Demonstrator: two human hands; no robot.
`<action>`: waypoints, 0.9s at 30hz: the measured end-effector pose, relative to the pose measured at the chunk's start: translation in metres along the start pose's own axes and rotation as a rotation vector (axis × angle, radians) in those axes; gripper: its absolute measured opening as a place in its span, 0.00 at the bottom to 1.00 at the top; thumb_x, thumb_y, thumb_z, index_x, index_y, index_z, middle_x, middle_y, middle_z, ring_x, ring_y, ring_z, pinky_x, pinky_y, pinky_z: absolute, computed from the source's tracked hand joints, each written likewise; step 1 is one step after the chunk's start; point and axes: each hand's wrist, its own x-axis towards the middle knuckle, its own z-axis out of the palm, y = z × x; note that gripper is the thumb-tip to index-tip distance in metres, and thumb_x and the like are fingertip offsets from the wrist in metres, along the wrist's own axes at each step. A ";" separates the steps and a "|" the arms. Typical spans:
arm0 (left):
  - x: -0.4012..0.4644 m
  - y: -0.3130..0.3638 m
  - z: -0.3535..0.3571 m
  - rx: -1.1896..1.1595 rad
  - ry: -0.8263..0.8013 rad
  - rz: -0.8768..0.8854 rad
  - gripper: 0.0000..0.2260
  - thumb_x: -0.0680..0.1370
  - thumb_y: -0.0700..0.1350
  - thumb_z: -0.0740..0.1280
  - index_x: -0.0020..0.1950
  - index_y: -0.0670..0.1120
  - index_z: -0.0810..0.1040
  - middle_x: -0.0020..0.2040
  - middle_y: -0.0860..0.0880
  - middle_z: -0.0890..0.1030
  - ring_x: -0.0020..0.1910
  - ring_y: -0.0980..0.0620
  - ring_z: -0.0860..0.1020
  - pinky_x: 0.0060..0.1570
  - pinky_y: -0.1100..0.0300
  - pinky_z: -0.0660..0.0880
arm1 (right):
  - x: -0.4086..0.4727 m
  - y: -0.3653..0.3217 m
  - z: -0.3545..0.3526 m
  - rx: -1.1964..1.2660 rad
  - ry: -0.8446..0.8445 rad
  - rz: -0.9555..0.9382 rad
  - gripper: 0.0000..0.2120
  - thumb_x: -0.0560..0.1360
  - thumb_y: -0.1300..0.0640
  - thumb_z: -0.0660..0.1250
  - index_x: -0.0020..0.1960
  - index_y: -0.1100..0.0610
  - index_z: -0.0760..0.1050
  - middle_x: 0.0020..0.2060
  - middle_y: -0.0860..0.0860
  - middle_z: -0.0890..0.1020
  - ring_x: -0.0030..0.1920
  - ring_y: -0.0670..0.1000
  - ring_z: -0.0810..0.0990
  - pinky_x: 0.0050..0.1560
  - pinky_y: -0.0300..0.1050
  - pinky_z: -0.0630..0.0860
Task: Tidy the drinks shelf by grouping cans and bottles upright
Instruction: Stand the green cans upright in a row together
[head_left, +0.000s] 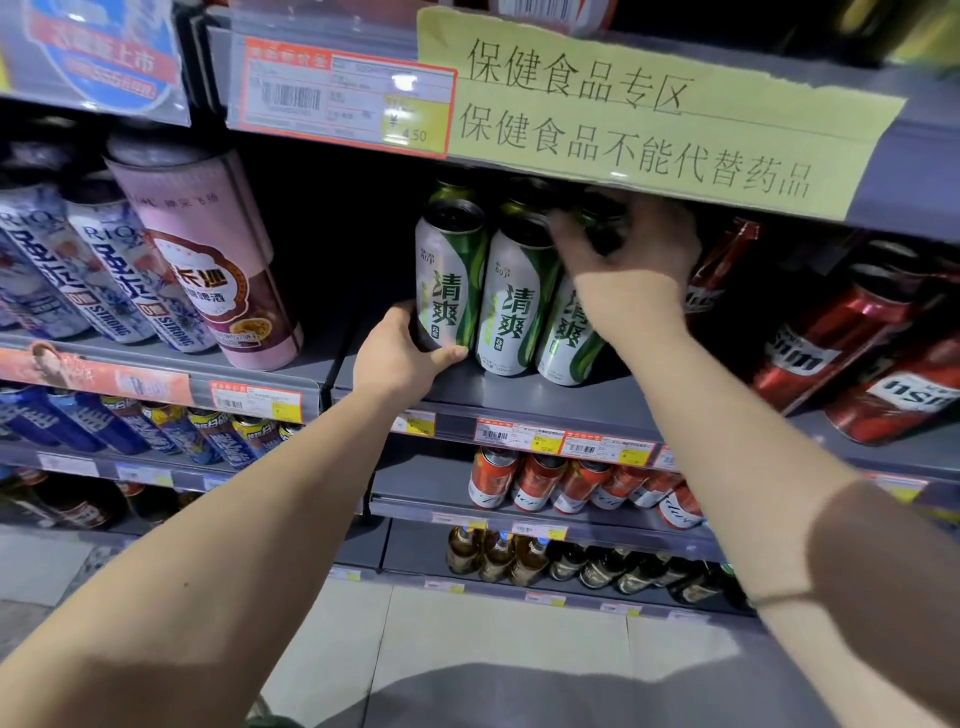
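Observation:
Three white-and-green cans stand upright in a front row on the grey shelf, with more green cans behind them. My left hand grips the base of the leftmost can. The middle can stands free beside it. My right hand reaches over the top of the right can, fingers curled around a green can top behind it. That rear can is mostly hidden by the hand.
Red cans lean at the right of the same shelf. A pink can and blue-white cans fill the left bay. A yellow paper sign hangs from the shelf above. Lower shelves hold red-white cans and bottles.

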 end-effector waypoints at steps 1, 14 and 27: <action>0.000 0.000 0.000 0.002 0.002 0.002 0.32 0.69 0.54 0.78 0.68 0.47 0.71 0.55 0.53 0.80 0.56 0.51 0.77 0.50 0.60 0.69 | -0.011 0.010 -0.001 0.231 0.161 0.075 0.31 0.68 0.36 0.67 0.60 0.58 0.75 0.56 0.57 0.79 0.59 0.59 0.76 0.62 0.55 0.71; -0.003 -0.001 0.004 0.020 0.054 0.014 0.28 0.69 0.53 0.78 0.65 0.46 0.75 0.61 0.48 0.80 0.61 0.48 0.77 0.51 0.60 0.68 | -0.058 0.082 0.031 0.139 -0.384 0.479 0.24 0.68 0.39 0.73 0.55 0.55 0.77 0.52 0.51 0.80 0.49 0.52 0.78 0.44 0.43 0.71; -0.036 0.018 0.016 0.085 0.357 0.187 0.32 0.66 0.57 0.78 0.63 0.43 0.74 0.57 0.46 0.76 0.60 0.48 0.73 0.58 0.54 0.74 | -0.073 0.089 0.007 0.224 -0.240 0.474 0.31 0.72 0.42 0.71 0.70 0.51 0.66 0.56 0.46 0.72 0.53 0.46 0.73 0.50 0.42 0.69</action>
